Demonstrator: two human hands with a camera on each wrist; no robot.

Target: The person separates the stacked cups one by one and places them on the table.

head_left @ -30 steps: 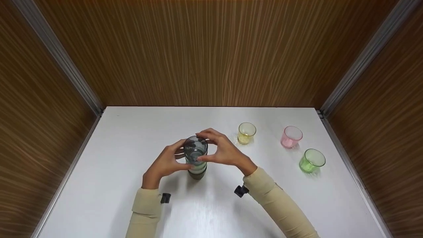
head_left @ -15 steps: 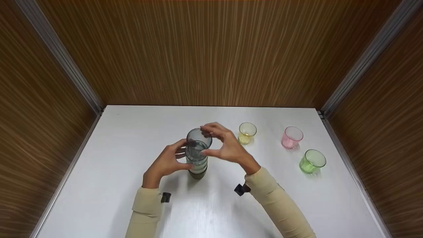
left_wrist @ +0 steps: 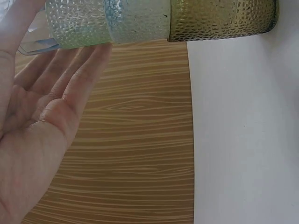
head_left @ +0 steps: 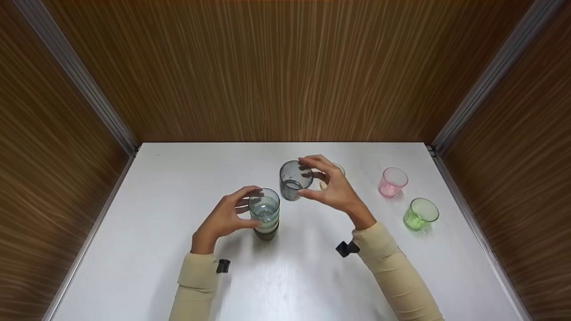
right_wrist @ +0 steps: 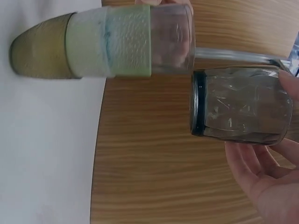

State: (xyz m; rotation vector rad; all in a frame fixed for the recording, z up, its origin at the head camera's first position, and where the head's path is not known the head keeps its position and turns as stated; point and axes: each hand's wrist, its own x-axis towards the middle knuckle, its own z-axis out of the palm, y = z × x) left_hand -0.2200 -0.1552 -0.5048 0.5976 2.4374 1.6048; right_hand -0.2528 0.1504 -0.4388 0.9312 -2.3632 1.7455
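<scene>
A stack of nested tinted glasses (head_left: 266, 216) stands on the white table, an olive one at its base. My left hand (head_left: 226, 217) holds the stack near the top, thumb in front and fingers behind. In the left wrist view, the stack's bumpy sides (left_wrist: 140, 21) show beside the hand (left_wrist: 42, 126). Up and to the right of the stack, my right hand (head_left: 332, 186) grips a grey glass (head_left: 290, 178) between thumb and fingers. The right wrist view shows this grey glass (right_wrist: 243, 105) apart from the stack (right_wrist: 126, 42), its thick dark base facing the table.
Behind my right hand, a yellow glass (head_left: 341, 169) is mostly hidden. Farther right stand a pink glass (head_left: 392, 183) and a green glass (head_left: 420, 215). Wood-grain panels (head_left: 285, 71) wall the white table (head_left: 276, 285) at the back and both sides.
The grey glass has come up out of the stack and moved right with my right hand. My left hand stays at the stack. The yellow glass has become mostly covered.
</scene>
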